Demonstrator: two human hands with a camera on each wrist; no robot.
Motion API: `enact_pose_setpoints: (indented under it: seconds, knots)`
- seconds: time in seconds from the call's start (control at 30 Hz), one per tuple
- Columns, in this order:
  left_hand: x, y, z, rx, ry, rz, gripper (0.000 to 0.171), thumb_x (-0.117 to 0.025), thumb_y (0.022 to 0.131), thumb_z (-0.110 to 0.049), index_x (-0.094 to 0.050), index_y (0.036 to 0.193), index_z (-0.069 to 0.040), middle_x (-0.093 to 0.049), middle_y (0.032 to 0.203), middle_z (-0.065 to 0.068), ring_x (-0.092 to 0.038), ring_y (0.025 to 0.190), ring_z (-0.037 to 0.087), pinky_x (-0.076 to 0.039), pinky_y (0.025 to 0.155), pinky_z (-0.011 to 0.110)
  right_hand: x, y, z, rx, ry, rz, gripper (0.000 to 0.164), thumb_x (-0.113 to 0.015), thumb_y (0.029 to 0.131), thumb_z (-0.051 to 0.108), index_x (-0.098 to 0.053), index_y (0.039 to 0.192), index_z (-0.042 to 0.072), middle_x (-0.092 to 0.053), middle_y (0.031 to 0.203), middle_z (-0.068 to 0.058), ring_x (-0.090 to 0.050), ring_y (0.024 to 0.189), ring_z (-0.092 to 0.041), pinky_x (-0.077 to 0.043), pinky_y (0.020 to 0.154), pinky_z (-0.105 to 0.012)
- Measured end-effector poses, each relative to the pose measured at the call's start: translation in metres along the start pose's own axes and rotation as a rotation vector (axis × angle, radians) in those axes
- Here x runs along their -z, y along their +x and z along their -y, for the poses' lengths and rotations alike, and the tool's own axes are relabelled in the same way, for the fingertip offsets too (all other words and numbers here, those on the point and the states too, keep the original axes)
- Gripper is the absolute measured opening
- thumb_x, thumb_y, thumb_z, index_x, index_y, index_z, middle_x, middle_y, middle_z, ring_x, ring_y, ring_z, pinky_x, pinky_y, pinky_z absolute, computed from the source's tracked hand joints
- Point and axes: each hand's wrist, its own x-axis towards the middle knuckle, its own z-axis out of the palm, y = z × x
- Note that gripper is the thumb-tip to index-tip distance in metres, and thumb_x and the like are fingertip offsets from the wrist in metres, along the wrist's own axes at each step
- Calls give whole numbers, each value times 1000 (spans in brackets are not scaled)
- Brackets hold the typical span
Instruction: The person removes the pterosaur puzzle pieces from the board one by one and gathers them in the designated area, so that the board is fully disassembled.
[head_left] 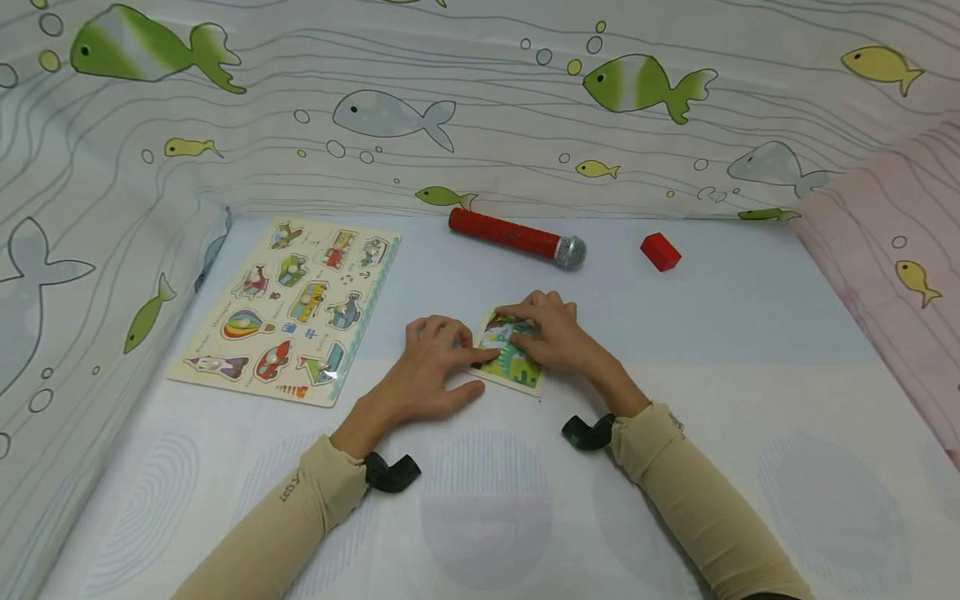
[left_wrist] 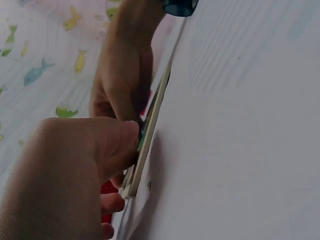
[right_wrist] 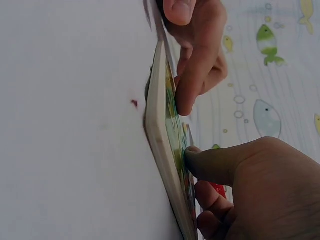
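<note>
A small picture puzzle board (head_left: 525, 367) with a green and blue printed scene lies on the table, its pale, thick edge (right_wrist: 157, 115) showing in the right wrist view. My left hand (head_left: 431, 367) reaches it from the left, index finger stretched onto the picture's left side and thumb apart below. Over the board's upper right part is my right hand (head_left: 558, 333). Its thumb (right_wrist: 210, 162) rests on the picture and its bent index finger reaches the top edge. I cannot tell whether a loose piece sits between them.
To the left lies a larger peg puzzle board (head_left: 311, 333) with vehicle pictures. Behind the hands are a red microphone (head_left: 510, 233) and, farther right, a red block (head_left: 661, 252). Fish-printed cloth (head_left: 495, 108) walls the table's back and sides.
</note>
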Motion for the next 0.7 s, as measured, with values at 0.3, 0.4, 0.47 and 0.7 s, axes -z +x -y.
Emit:
enact_pose_setpoints:
  seconds: [0.3, 0.4, 0.47, 0.7]
  knots:
    - [6, -2, 2, 21, -43, 109, 54, -45, 91, -23, -61, 140, -40, -36, 165, 10, -18, 157, 39, -13, 115, 67, 0, -1, -2, 86, -34, 18, 42, -67, 97, 17, -64, 139, 20, -60, 116, -9, -40, 94, -24, -21, 80, -41]
    - [6, -3, 2, 10, -36, 136, 55, -44, 93, -20, -58, 143, -40, -33, 166, 10, -16, 158, 39, -12, 116, 67, -1, -2, -2, 104, -48, 15, 42, -66, 98, 17, -64, 140, 19, -61, 118, -9, -41, 95, -24, -22, 81, -42]
    - [6, -3, 2, 2, -29, 147, 53, -45, 96, -21, -57, 144, -40, -31, 167, 10, -15, 158, 39, -11, 116, 68, -1, -2, -2, 109, -51, 11, 42, -66, 98, 17, -64, 140, 19, -60, 118, -9, -41, 95, -24, -22, 81, -42]
    - [6, -3, 3, -27, -17, 138, 47, -49, 99, -29, -57, 144, -41, -29, 168, 13, -15, 157, 41, -11, 116, 70, -1, -3, -1, 128, -63, -2, 41, -65, 98, 13, -65, 139, 18, -60, 115, -8, -39, 93, -23, -21, 81, -43]
